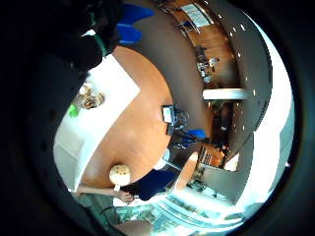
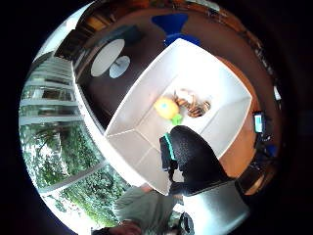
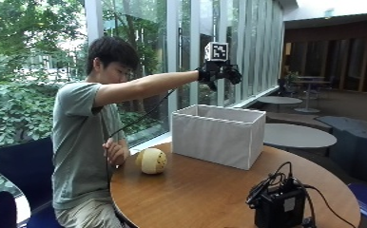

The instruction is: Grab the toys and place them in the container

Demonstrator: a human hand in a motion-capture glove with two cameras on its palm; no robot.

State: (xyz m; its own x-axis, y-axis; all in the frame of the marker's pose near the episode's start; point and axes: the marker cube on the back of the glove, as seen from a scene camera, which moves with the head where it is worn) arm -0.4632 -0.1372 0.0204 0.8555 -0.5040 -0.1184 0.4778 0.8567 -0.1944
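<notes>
Outside view: the gloved right hand hangs high above the white box, its grip relaxed and holding nothing. A yellow toy lies inside; a cream ball sits on the table.

The outside view faces me side-on across the bench; both palm views on my raised hand look down into the container.

A lounge or café area: round wooden tables, blue chairs, tall glass windows facing trees.
</notes>
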